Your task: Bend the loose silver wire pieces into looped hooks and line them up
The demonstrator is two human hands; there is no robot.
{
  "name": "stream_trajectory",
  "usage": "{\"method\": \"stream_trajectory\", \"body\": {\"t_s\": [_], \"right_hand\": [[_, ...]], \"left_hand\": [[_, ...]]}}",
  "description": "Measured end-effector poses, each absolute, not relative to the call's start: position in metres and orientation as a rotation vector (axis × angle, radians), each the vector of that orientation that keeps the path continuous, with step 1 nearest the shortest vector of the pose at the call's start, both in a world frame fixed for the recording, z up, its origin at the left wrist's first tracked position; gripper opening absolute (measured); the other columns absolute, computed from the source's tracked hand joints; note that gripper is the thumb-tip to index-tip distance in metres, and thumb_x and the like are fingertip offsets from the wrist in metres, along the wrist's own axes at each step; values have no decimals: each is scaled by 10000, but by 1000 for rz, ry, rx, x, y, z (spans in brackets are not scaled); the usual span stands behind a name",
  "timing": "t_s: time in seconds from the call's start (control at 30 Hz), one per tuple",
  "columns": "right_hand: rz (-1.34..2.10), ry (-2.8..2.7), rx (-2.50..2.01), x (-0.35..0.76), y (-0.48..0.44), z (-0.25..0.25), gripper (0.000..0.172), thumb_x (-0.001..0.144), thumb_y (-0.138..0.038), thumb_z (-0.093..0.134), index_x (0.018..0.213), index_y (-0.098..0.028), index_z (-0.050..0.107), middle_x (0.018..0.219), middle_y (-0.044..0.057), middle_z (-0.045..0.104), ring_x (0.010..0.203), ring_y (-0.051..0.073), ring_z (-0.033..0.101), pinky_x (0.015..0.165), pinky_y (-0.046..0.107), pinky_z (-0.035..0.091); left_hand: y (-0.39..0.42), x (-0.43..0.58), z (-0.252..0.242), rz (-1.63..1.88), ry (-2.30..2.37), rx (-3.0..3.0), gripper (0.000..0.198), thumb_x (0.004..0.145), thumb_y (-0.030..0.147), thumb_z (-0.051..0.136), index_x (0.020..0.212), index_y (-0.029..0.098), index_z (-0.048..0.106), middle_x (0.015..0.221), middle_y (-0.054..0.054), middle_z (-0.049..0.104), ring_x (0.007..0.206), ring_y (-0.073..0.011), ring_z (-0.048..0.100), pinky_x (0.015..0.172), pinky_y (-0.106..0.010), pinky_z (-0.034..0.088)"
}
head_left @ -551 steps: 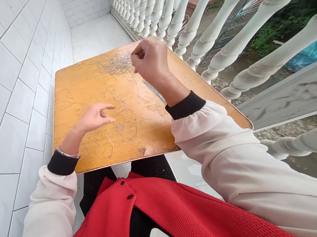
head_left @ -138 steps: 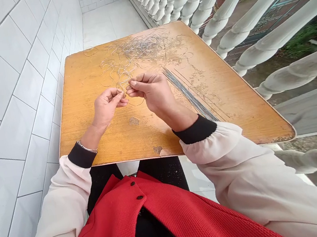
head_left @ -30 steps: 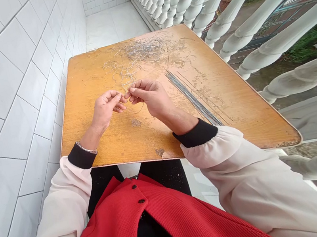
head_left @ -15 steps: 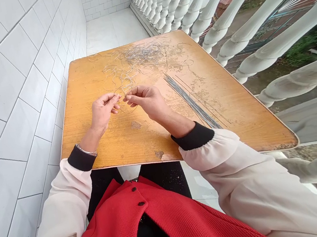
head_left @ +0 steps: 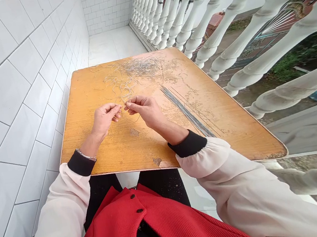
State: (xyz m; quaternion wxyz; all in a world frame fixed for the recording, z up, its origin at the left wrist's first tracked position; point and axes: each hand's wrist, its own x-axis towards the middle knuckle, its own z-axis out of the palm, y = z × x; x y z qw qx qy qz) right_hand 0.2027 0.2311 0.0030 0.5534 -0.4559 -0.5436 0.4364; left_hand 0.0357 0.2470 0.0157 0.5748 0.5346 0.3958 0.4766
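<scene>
My left hand [head_left: 104,118] and my right hand [head_left: 142,111] meet above the middle of an orange wooden tabletop [head_left: 87,89], fingertips pinched close together. A thin silver wire strand [head_left: 138,118] loops down between them and seems held by both. Just beyond my fingers lie loose wire curls [head_left: 118,85], which run back into a dense wire tangle [head_left: 140,67] near the far edge. To the right of my right hand, a bundle of straight wires [head_left: 185,110] lies diagonally on the wood, apart from my hand.
White tiles [head_left: 36,89] form a wall along the table's left side. White balusters [head_left: 225,44] line the right side, beyond the table's right edge. A tiled floor [head_left: 114,47] stretches beyond the far edge. My red vest [head_left: 139,225] and dark lap sit below the near edge.
The table sits lower in the view than half a second ago, and my hands stay pinched together. Since the oldest frame, the straight wire bundle has grown and my hands have come together.
</scene>
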Motion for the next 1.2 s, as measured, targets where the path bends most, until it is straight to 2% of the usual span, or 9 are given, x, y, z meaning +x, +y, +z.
{"method": "stream_trajectory", "body": {"t_s": [0.53,0.67,0.77,0.83,0.9,0.97,1.07,1.2], "right_hand": [[1080,-1242,-1078,203,233,-1,241,782,-384,798,721,-185,676,747,32,707,659,108,592,660,252,516],[1070,-1245,-1098,203,237,-6,243,799,-390,789,889,-185,695,750,16,698,637,108,593,662,264,520],[943,-1308,-1130,202,236,-8,348,805,-437,790,1040,-197,698,770,10,679,655,129,599,686,300,527],[821,-1435,-1111,201,231,-6,353,857,-546,729,958,-209,715,796,31,683,708,157,614,738,331,529],[742,-1585,-1059,199,226,-1,475,907,-678,613,836,-219,715,819,53,698,771,186,631,802,353,524],[729,-1697,-1014,198,221,3,579,906,-766,540,796,-226,717,833,59,710,817,205,639,838,362,514],[776,-1750,-1008,197,219,5,594,825,-810,620,807,-227,735,850,52,722,827,213,633,836,365,506],[972,-1579,-1008,198,225,1,540,786,-758,716,799,-219,748,792,40,709,749,186,624,785,351,523]], "left_hand": [[244,34,16,1092,895,1256,183,895,99,670,717,135,686,651,33,679,511,-25,576,518,-153,435],[243,34,16,1073,852,1270,157,903,120,680,748,136,698,674,21,713,537,-40,635,528,-155,471],[242,35,16,1057,815,1288,158,892,162,720,737,137,694,668,12,719,553,-60,663,536,-169,493],[241,35,16,1069,815,1297,169,875,221,763,745,138,694,678,8,724,562,-67,671,541,-175,500],[241,35,16,1086,817,1303,191,864,270,786,755,141,697,686,7,729,565,-69,672,544,-179,501],[242,34,16,1106,808,1306,207,862,276,788,734,144,692,655,15,713,552,-64,655,537,-176,490],[243,33,16,1138,800,1330,223,837,262,809,690,147,686,621,26,688,540,-49,615,525,-166,461],[246,30,18,1163,811,1415,253,866,344,786,724,149,707,671,-3,712,608,-73,660,538,-171,459]]}}
